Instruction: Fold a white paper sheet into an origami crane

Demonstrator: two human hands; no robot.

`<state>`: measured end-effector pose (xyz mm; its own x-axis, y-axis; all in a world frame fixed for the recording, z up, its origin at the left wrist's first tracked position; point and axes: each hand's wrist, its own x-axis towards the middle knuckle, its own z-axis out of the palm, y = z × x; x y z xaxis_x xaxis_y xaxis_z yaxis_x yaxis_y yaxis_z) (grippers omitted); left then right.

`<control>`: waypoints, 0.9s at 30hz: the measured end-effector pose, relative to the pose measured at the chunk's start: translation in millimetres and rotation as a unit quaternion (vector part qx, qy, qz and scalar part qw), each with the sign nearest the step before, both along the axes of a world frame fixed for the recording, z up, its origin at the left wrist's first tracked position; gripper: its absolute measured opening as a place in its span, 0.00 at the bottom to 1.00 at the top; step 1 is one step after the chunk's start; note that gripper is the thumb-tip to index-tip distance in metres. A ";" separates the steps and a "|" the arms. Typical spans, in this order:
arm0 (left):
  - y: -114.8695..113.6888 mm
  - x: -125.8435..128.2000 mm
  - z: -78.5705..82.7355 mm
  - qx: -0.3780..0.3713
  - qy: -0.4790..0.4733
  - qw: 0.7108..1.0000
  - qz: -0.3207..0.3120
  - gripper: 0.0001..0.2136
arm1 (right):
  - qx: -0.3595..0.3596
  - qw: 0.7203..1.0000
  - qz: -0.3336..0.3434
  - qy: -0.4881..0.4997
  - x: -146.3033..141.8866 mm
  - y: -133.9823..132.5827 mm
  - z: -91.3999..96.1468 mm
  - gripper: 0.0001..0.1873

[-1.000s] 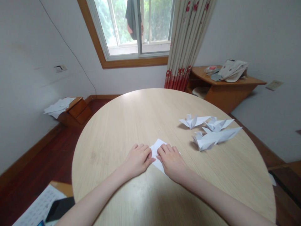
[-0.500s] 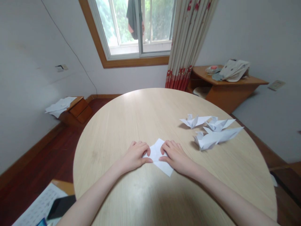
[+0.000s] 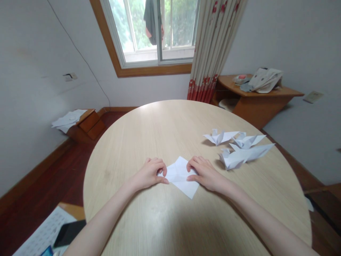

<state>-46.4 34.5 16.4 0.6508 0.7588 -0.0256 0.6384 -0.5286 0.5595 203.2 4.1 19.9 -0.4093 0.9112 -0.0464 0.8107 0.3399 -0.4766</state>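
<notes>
A creased white sheet of folded paper (image 3: 179,175) lies on the round wooden table (image 3: 149,128), one corner pointing away from me and another towards me. My left hand (image 3: 153,173) grips its left corner, fingers curled and thumb along the near side. At the right corner, my right hand (image 3: 203,173) is closed on the paper in the same way, thumb and bent fingers on its surface. Both outer corners are hidden under my fingers. Several folded paper birds (image 3: 245,156) stand together to the right, beyond my right hand.
A dark phone (image 3: 68,233) rests on a printed sheet (image 3: 42,234) at the lower left, beside the table. Against the far right wall is a wooden desk (image 3: 269,103) with a white bag (image 3: 266,80). Papers (image 3: 69,120) cover a low cabinet (image 3: 92,124) at left.
My hands have slid apart along the paper, the left one leftward and the right one rightward. More of the sheet's middle shows now.
</notes>
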 end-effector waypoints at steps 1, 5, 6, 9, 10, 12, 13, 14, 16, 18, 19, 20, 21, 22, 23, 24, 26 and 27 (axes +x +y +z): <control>-0.2 -0.1 0.6 0.001 0.000 1.000 -0.003 0.14 | 0.001 1.000 0.002 0.004 1.2 0.2 -0.2 0.09; -2.8 1.2 3.2 0.013 0.005 1.000 -0.006 0.11 | 0.011 1.000 0.007 0.011 3.4 -0.5 -1.0 0.06; -3.6 1.6 3.6 0.020 0.005 1.000 -0.005 0.10 | 0.014 1.000 0.006 0.009 3.2 -1.2 -0.8 0.06; -5.7 2.2 4.1 0.051 -0.004 0.999 -0.008 0.08 | 0.016 1.000 0.011 -0.001 1.4 -3.4 0.8 0.06; -6.3 2.2 3.8 0.064 -0.008 0.998 -0.012 0.07 | 0.019 1.000 0.017 -0.001 0.7 -3.9 1.3 0.06; -7.4 2.3 3.1 0.089 -0.017 0.996 -0.020 0.05 | 0.029 0.999 0.032 0.004 -0.5 -4.5 1.8 0.06; -7.9 2.3 2.6 0.100 -0.022 0.994 -0.025 0.05 | 0.034 0.999 0.038 0.009 -0.8 -4.5 1.6 0.06; -8.5 2.4 2.0 0.108 -0.028 0.993 -0.029 0.04 | 0.037 0.998 0.042 0.014 -1.1 -4.4 1.2 0.06; -9.5 2.7 0.9 0.122 -0.042 0.991 -0.039 0.02 | 0.041 0.998 0.048 0.024 -1.2 -4.0 0.1 0.06; -10.4 3.0 -0.6 0.130 -0.055 0.989 -0.046 0.04 | 0.044 0.997 0.053 0.034 -1.3 -3.6 -0.8 0.06; -10.7 3.1 -1.6 0.131 -0.060 0.988 -0.049 0.05 | 0.046 0.997 0.057 0.036 -1.4 -3.4 -1.0 0.06; -10.8 3.1 -2.6 0.130 -0.064 0.988 -0.052 0.07 | 0.048 0.996 0.060 0.036 -1.5 -3.3 -1.1 0.06; -10.8 3.1 -3.8 0.129 -0.067 0.988 -0.055 0.08 | 0.049 0.996 0.062 0.033 -1.6 -3.3 -1.0 0.06; -10.7 3.0 -5.0 0.129 -0.071 0.987 -0.057 0.09 | 0.051 0.996 0.064 0.029 -1.8 -3.4 -0.9 0.07; -10.4 2.7 -6.1 0.130 -0.075 0.987 -0.060 0.10 | 0.054 0.996 0.065 0.023 -1.9 -3.6 -0.9 0.09; -10.2 2.4 -6.9 0.134 -0.077 0.986 -0.063 0.11 | 0.057 0.996 0.067 0.017 -2.0 -4.0 -1.0 0.12; -10.0 1.9 -7.7 0.145 -0.074 0.984 -0.070 0.13 | 0.074 0.994 0.077 0.003 -2.2 -5.1 -2.1 0.19; -10.2 1.7 -7.4 0.148 -0.068 0.984 -0.074 0.13 | 0.087 0.993 0.084 -0.005 -2.3 -5.9 -3.2 0.21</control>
<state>-44.7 24.3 9.0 0.7369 0.6169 0.2764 0.4724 -0.7624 0.4422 200.9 -1.7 16.7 -0.5565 0.8247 0.1010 0.7402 0.5473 -0.3906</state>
